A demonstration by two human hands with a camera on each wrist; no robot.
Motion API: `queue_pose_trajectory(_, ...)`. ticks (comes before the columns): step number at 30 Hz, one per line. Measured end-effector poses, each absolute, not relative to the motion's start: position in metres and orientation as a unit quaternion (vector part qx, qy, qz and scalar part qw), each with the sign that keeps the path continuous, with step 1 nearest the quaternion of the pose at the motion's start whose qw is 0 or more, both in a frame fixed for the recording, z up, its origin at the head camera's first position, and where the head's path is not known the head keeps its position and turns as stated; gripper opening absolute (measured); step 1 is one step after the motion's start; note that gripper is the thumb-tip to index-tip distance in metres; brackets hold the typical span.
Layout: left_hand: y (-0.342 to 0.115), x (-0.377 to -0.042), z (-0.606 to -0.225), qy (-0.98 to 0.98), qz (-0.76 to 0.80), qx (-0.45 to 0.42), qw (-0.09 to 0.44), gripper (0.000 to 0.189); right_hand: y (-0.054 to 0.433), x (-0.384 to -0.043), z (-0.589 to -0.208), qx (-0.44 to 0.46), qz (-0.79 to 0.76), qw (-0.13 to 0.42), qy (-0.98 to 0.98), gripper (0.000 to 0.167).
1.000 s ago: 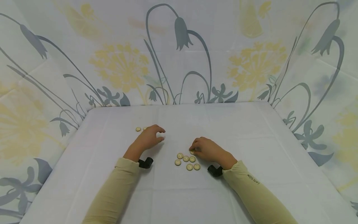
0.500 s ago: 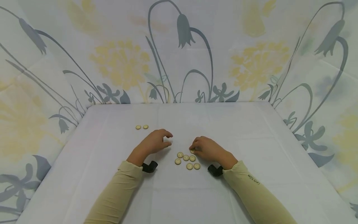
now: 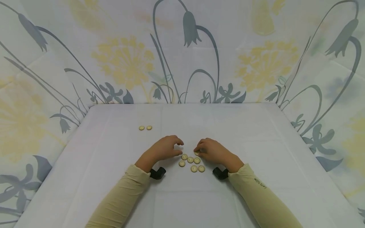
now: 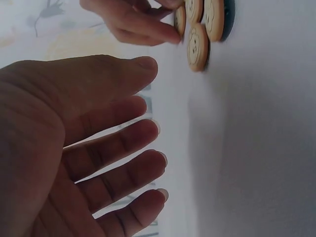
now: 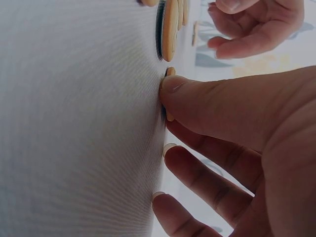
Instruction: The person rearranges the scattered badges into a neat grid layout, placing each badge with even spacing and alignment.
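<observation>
Small round wooden discs with drawn markings lie on the white table. My right hand pinches one wooden disc at the table surface; thumb and fingers cover most of it. Several more discs form a loose group just left of and nearer than that hand. My left hand hovers close to the group's left side, its thumb near the leftmost upper disc. In the left wrist view, its fingers are spread and gently bent, with nothing held.
Farther back on the left, two more discs lie side by side. A white cloth covers the table. Flower-printed fabric rises along the table's back and sides. Each wrist carries a black camera.
My left hand has moved right and toward me, away from the two far discs and up to the group. My right hand stays at its disc.
</observation>
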State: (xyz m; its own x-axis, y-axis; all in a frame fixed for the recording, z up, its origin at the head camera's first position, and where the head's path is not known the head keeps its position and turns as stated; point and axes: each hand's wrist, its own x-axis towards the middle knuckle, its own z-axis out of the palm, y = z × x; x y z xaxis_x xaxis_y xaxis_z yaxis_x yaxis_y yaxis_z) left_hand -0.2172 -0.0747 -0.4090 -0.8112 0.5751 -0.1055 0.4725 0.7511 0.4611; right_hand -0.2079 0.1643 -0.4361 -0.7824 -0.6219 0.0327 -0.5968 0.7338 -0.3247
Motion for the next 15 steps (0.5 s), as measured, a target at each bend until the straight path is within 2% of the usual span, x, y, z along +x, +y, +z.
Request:
queue_pose_trajectory(8,-0.064,-0.211,-0.416,0.926,0.204,0.287,0.136,0.036,0.167,-0.206,-0.436,-0.341,-0.163,0.031,0.925,0.018)
queue_pose_trajectory(15,-0.058,-0.208,-0.417,0.93,0.183,0.292,0.128,0.032,0.167,-0.208,-0.439,-0.338,-0.164,0.029,0.926,0.018)
